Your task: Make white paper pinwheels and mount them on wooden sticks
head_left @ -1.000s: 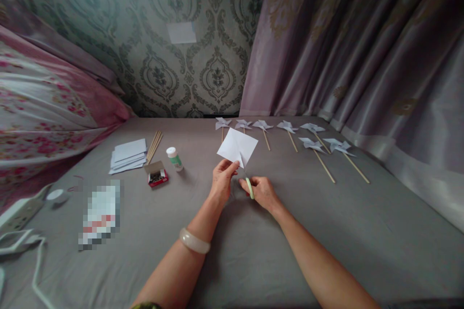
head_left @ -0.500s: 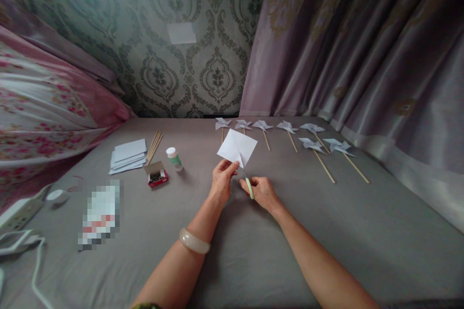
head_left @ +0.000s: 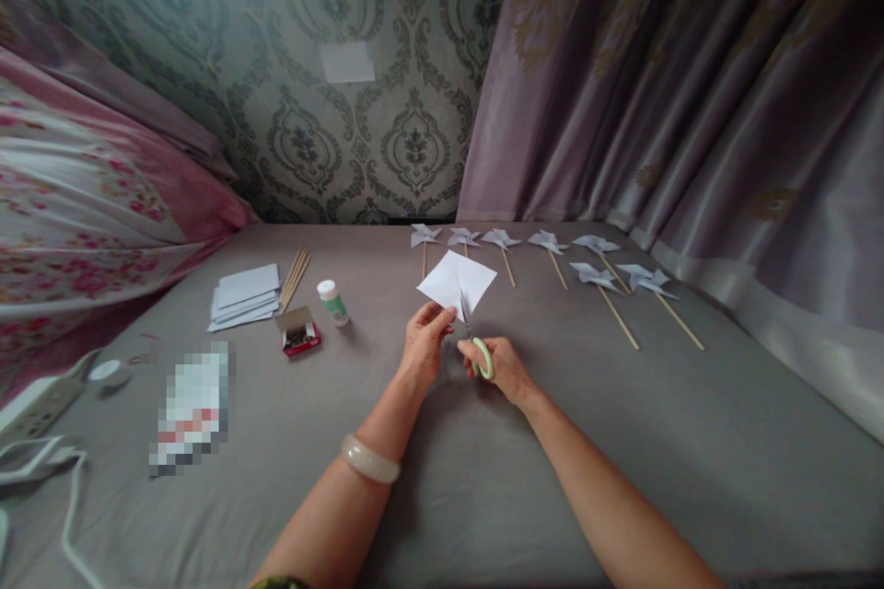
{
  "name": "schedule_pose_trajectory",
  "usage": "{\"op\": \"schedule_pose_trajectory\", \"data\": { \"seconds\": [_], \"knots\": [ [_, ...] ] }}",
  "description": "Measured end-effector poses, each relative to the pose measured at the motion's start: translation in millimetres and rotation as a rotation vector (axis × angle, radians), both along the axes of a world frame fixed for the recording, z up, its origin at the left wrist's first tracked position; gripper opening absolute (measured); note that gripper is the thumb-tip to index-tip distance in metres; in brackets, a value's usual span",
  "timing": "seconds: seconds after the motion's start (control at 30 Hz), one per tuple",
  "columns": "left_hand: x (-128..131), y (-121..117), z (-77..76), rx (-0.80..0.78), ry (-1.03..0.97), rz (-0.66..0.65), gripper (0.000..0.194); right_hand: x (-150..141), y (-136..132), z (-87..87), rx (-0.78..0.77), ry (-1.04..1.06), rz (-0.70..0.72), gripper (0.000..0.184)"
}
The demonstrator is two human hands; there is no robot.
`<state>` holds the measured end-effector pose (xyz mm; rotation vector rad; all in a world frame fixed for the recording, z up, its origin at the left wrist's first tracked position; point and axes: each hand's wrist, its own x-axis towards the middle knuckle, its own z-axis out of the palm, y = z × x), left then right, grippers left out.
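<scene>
My left hand [head_left: 426,337] pinches a white paper square [head_left: 452,278] by its near corner, thumb on top, holding it up off the grey sheet. In my right hand [head_left: 498,368] is a pair of scissors [head_left: 485,359] with pale green handles, the fingers wrapped round the loops. The blades reach into the paper at its near corner, where a slit runs toward the middle. Beyond the paper lie several white paper pinwheels [head_left: 550,242] on wooden sticks.
To the left are a stack of white paper [head_left: 245,294], several wooden sticks [head_left: 296,278], a small open red box [head_left: 300,340] of metal pieces and a white-and-green bottle [head_left: 333,304]. A blurred packet [head_left: 193,405], a power strip [head_left: 41,409] and a white cable [head_left: 73,515] lie nearer.
The paper has shifted slightly right and tilted. The scissors' handles have spread apart, and the blades now show open at the slit. My left hand has barely moved.
</scene>
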<state>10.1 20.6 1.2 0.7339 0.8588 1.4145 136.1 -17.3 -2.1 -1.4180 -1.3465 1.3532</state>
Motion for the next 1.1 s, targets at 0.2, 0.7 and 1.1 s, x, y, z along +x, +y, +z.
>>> {"op": "schedule_pose_trajectory", "data": {
  "seconds": [0.2,0.7,1.1],
  "knots": [
    [0.2,-0.3,0.6,-0.009,0.009,0.009,0.029,-0.5,-0.7,1.7,-0.011,0.025,0.006,0.047],
    [-1.0,2.6,-2.2,-0.006,-0.007,0.025,0.029,-0.7,-1.6,1.5,0.078,-0.084,0.002,0.048],
    [-1.4,2.0,-2.9,0.005,0.014,0.035,0.028,-0.9,-0.1,-6.1,0.112,-0.114,-0.046,0.045]
  ]
}}
